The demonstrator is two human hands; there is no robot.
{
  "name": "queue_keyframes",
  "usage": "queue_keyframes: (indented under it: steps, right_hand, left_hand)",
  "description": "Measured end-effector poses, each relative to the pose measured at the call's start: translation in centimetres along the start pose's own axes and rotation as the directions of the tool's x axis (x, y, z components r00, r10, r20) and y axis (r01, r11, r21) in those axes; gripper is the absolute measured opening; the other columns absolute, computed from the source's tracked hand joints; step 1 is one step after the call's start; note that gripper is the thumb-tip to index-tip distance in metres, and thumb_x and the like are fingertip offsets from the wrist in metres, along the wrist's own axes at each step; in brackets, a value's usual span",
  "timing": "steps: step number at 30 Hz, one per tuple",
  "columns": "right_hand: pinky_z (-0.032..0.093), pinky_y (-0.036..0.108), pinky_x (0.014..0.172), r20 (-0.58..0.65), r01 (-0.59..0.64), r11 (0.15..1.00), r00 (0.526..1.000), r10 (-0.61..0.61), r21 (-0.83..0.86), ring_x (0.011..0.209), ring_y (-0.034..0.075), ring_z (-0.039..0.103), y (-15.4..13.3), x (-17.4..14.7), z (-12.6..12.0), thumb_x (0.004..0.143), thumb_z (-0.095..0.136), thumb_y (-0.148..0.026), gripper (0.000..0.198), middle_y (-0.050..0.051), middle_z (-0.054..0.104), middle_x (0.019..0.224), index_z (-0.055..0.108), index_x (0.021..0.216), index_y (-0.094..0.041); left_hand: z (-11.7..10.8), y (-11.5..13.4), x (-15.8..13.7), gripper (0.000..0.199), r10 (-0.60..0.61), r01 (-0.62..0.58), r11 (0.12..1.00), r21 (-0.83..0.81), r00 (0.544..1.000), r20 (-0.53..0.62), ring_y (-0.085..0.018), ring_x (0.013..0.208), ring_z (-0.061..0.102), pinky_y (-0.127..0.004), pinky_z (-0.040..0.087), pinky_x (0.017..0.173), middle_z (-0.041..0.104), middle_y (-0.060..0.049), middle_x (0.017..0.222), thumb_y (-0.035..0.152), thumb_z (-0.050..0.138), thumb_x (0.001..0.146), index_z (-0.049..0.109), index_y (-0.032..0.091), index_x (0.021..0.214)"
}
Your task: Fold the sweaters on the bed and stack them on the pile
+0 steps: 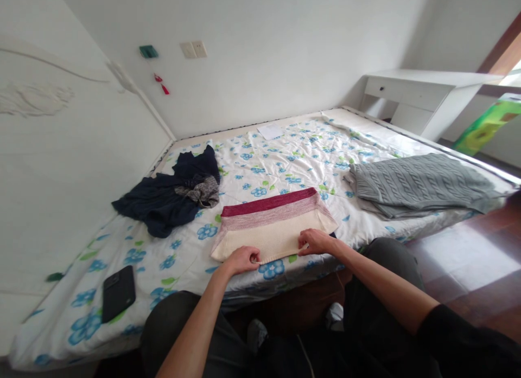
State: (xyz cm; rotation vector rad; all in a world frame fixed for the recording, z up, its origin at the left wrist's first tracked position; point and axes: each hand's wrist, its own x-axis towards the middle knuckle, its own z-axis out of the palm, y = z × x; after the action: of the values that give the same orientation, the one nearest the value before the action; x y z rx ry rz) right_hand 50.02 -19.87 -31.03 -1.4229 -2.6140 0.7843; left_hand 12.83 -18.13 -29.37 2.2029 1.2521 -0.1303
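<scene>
A folded knit garment (273,222), cream with pink and dark red bands, lies flat near the front edge of the bed (285,161). My left hand (243,258) pinches its near edge at the left. At the right of that same edge, my right hand (316,241) grips the fabric. Both hands rest low on the flowered sheet.
A dark navy garment (171,196) lies crumpled to the left, a folded grey knit (415,185) to the right. A black phone (118,292) sits at the front left of the bed. A white paper (271,131) lies at the far side. A white desk (423,93) stands beyond.
</scene>
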Motion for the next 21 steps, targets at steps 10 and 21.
queue_keyframes:
  steps: [10,21]
  right_hand:
    - [0.053,0.028,0.079,0.096,-0.168,0.986,0.981,0.169,-0.011,0.101,0.029,0.081,-1.7,1.6,-0.5,0.09,0.09,-0.033,0.014,0.011,0.087,0.102,0.091,0.099,-0.023]
    - [0.059,0.032,0.079,0.278,-0.235,0.966,0.926,0.255,-0.103,0.098,0.033,0.084,-2.2,5.1,-1.4,0.074,0.098,-0.033,0.024,0.011,0.089,0.099,0.095,0.097,-0.025]
  left_hand:
    - [0.4,0.7,2.7,0.041,-0.02,0.034,0.999,0.031,0.929,-0.369,-0.027,0.105,0.076,-0.037,0.055,0.1,0.086,-0.01,0.112,0.048,0.053,0.107,0.086,0.025,0.1]
    - [-1.9,-7.9,11.2,0.075,-0.288,0.413,0.904,0.113,0.783,-0.552,-0.037,0.175,0.032,-0.056,0.023,0.142,0.039,-0.017,0.186,0.057,0.044,0.113,0.049,0.017,0.176]
